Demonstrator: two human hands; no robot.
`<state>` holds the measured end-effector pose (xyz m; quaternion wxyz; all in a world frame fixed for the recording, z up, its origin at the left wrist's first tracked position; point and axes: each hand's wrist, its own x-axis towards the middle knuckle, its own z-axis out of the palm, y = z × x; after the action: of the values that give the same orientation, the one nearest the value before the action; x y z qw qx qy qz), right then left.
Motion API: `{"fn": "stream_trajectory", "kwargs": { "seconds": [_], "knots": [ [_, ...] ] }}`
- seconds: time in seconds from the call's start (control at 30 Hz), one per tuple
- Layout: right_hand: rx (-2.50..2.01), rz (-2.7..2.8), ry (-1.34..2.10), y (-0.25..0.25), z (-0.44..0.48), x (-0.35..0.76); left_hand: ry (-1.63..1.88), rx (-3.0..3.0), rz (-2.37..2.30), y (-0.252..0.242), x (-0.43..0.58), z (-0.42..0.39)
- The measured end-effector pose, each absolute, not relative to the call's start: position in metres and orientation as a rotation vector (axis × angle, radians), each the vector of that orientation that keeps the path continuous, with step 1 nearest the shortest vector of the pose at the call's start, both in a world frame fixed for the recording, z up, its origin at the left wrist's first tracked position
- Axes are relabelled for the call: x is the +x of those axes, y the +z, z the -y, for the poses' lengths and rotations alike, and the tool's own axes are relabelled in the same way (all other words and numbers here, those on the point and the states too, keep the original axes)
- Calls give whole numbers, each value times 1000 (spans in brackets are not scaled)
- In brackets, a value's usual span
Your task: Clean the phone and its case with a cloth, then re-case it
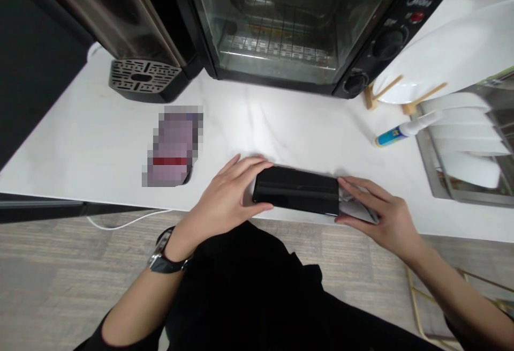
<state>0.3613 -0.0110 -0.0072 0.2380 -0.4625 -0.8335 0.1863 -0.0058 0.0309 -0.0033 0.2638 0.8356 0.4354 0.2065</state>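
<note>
A black phone (297, 191) with a glossy face lies lengthwise near the counter's front edge. My left hand (231, 193) closes around its left end, fingers at the far edge and thumb at the near edge. At the right end, my right hand (375, 211) grips a shiny greyish, partly see-through piece (357, 206) that meets the phone. Its index fingertip and thumb touch the phone's right corners. Most of that piece is hidden under the right hand, so its kind is unclear. A watch (163, 252) with a black strap is on my left wrist.
On the white counter (241, 120), a blurred-out purple-faced device (171, 144) lies at left. Behind stand a toaster oven (277, 35) and a machine with a drip tray (142, 77). To the right are a blue-and-white spray bottle (395, 135), white plates (445, 51) and a dish rack (437, 179).
</note>
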Motion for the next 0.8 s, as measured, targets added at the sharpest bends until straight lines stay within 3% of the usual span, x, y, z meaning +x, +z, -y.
{"fn": "stream_trajectory", "kwargs": {
  "seconds": [0.2,0.33,0.5,0.8],
  "knots": [
    [-1298,2232,669,0,0,371,518,2238,-1152,-3,-11,-33],
    [-1488,2023,508,10,-6,387,488,2261,-1163,-4,-11,-33],
    [-1377,2330,604,10,-3,366,468,2296,-1190,-4,-10,-33],
    [-1342,2493,463,2,0,353,499,2184,-1181,-2,-13,-33]
  ]
}}
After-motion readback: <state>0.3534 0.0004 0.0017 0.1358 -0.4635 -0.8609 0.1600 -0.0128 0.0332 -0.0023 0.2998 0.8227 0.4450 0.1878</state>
